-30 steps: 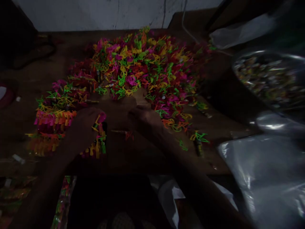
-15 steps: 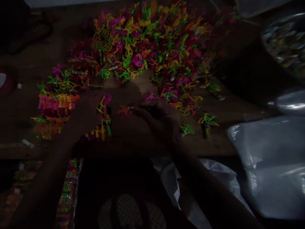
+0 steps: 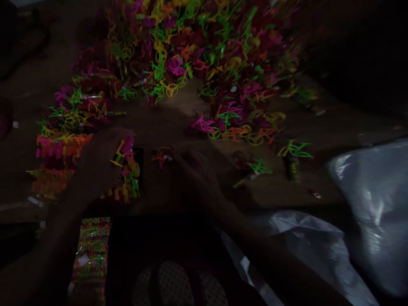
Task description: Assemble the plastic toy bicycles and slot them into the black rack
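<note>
A big heap of small neon plastic pieces [image 3: 204, 55], pink, green, yellow and orange, covers the far side of a dark wooden table [image 3: 334, 127]. My left hand [image 3: 98, 163] is closed round a row of these pieces [image 3: 129, 176] at the table's front edge. Beside it lie stacked rows [image 3: 60, 157] of the same pieces. My right hand [image 3: 194, 172] is dim and pinches a small orange-red piece [image 3: 160, 156] between its fingertips, close to my left hand.
Clear plastic bags [image 3: 369, 204] lie at the right and below the table edge. A packed strip of coloured pieces [image 3: 91, 246] hangs below the table at the left. A sandal [image 3: 178, 282] shows on the floor. The scene is very dark.
The camera has tilted down, so the wall and metal bowl have left the view. My right hand drew back from the heap with a small orange piece toward my left hand.
</note>
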A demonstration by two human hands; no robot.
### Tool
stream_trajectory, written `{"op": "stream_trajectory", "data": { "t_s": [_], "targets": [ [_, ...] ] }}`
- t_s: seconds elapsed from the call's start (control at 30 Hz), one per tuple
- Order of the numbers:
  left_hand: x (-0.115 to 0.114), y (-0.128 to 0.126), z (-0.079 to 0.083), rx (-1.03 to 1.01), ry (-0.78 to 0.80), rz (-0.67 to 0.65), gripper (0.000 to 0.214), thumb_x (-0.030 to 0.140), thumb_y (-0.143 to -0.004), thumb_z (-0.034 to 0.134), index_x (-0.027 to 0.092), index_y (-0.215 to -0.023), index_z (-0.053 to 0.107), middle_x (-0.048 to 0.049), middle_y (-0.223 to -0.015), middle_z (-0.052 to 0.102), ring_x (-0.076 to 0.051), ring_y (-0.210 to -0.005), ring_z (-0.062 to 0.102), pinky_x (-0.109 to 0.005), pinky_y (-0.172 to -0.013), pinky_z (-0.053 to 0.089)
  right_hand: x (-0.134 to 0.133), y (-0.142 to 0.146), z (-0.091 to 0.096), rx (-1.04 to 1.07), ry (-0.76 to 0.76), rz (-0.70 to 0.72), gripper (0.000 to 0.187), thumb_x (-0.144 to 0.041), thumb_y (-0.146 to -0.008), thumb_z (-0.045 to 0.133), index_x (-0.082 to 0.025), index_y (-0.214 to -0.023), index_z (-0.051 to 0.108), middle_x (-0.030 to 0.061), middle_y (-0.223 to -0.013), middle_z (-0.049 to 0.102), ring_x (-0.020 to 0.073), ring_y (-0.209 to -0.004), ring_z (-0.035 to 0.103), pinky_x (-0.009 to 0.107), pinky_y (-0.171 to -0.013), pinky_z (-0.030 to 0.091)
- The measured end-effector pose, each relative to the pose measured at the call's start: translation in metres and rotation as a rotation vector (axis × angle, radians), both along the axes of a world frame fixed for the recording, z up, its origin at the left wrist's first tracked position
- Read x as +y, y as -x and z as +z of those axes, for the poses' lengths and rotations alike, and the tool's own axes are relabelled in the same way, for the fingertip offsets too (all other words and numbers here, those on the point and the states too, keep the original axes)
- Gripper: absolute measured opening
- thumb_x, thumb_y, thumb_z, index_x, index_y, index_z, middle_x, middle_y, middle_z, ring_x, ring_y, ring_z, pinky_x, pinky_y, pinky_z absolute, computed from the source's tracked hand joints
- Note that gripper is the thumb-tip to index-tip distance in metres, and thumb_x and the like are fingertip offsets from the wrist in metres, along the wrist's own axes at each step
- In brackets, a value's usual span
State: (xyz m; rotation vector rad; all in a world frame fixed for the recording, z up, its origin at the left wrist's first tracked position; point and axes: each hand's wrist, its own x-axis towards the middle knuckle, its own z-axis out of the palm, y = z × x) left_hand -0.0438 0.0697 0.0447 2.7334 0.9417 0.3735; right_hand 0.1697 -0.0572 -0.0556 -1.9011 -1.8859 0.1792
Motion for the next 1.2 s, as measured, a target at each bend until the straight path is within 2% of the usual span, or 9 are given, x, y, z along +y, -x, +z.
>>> {"op": "stream_trajectory", "data": {
  "t_s": [0.17, 0.33, 0.47, 0.6, 0.73, 0.87, 0.97, 1.07, 1.2],
  "targets": [
    [-0.002, 0.000, -0.001, -0.002, 0.009, -0.012, 0.039, 0.018, -0.093, 0.044, 0.018, -0.128, 0.061, -0.0098, -0.134, 0.067, -0.027, -0.129, 0.059, -0.044, -0.112, 0.048, 0.012, 0.003, 0.004, 0.368, -0.076, 0.017, 0.022, -0.025, -0.098, 0.047, -0.022, -0.109, 0.066, 0.0080, -0.098, 0.068, 0.0212, -0.086, 0.062, 0.032, -0.074, 0.050],
    [-0.003, -0.003, 0.001, 0.000, 0.005, 0.004, 0.043, 0.015, -0.088, 0.043, 0.023, -0.126, 0.062, -0.0065, -0.133, 0.067, -0.026, -0.128, 0.060, -0.044, -0.111, 0.048, 0.040, 0.032, 0.003, 0.652, -0.150, -0.004, 0.026, -0.035, -0.095, 0.048, -0.022, -0.078, 0.063, 0.0012, -0.072, 0.065, 0.0157, -0.064, 0.058, 0.028, -0.060, 0.045],
    [-0.003, -0.004, 0.002, 0.019, 0.029, 0.013, 0.046, 0.014, -0.085, 0.044, 0.026, -0.125, 0.062, -0.0038, -0.134, 0.066, -0.025, -0.130, 0.059, -0.044, -0.111, 0.048, 0.058, 0.051, -0.003, 0.859, -0.132, -0.002, 0.026, -0.039, -0.094, 0.053, -0.020, -0.088, 0.071, 0.0014, -0.081, 0.071, 0.0172, -0.073, 0.065, 0.028, -0.066, 0.050],
    [-0.003, -0.004, -0.002, 0.006, 0.037, 0.033, 0.043, 0.017, -0.087, 0.044, 0.022, -0.126, 0.062, -0.0065, -0.135, 0.066, -0.026, -0.130, 0.059, -0.043, -0.112, 0.047, 0.058, 0.053, -0.004, 0.756, -0.115, 0.081, 0.028, -0.036, -0.095, 0.050, -0.020, -0.099, 0.072, 0.0049, -0.093, 0.075, 0.0199, -0.084, 0.068, 0.032, -0.075, 0.052],
    [-0.005, -0.006, -0.003, 0.030, 0.053, 0.079, 0.043, 0.021, -0.092, 0.042, 0.020, -0.132, 0.059, -0.0063, -0.139, 0.064, -0.026, -0.130, 0.059, -0.044, -0.114, 0.044, 0.054, 0.046, -0.010, 0.645, -0.166, 0.052, 0.025, -0.029, -0.091, 0.050, -0.020, -0.102, 0.072, 0.0059, -0.095, 0.074, 0.0211, -0.087, 0.066, 0.035, -0.080, 0.052],
    [-0.006, -0.009, 0.002, 0.077, 0.083, 0.097, 0.046, 0.019, -0.095, 0.041, 0.016, -0.139, 0.054, -0.0060, -0.146, 0.059, -0.022, -0.137, 0.053, -0.040, -0.118, 0.040, 0.057, 0.040, -0.020, 0.805, -0.201, 0.029, 0.028, -0.038, -0.093, 0.052, -0.019, -0.093, 0.072, 0.0038, -0.082, 0.072, 0.0198, -0.074, 0.066, 0.034, -0.070, 0.052],
    [-0.004, -0.008, 0.002, 0.052, 0.049, 0.042, 0.045, 0.019, -0.096, 0.040, 0.010, -0.137, 0.055, -0.0101, -0.145, 0.059, -0.022, -0.136, 0.054, -0.039, -0.116, 0.041, 0.060, 0.041, -0.022, 0.939, -0.232, -0.025, 0.030, -0.045, -0.093, 0.056, -0.020, -0.088, 0.072, 0.0025, -0.081, 0.072, 0.0196, -0.075, 0.068, 0.033, -0.071, 0.054],
    [-0.002, -0.005, 0.000, 0.010, 0.019, -0.004, 0.044, 0.024, -0.099, 0.037, 0.009, -0.136, 0.056, -0.0114, -0.143, 0.061, -0.024, -0.134, 0.055, -0.042, -0.114, 0.042, 0.059, 0.044, -0.014, 0.893, -0.193, 0.050, 0.025, -0.039, -0.094, 0.056, -0.019, -0.091, 0.072, 0.0033, -0.086, 0.074, 0.0197, -0.078, 0.069, 0.033, -0.073, 0.055],
    [-0.003, -0.006, 0.001, 0.013, 0.044, 0.006, 0.043, 0.025, -0.101, 0.040, 0.009, -0.137, 0.056, -0.0116, -0.143, 0.061, -0.024, -0.136, 0.054, -0.039, -0.116, 0.039, 0.057, 0.046, 0.004, 0.689, -0.155, 0.105, 0.015, -0.021, -0.094, 0.056, -0.017, -0.096, 0.070, 0.0058, -0.094, 0.075, 0.0188, -0.084, 0.069, 0.032, -0.078, 0.055]
  ]
}}
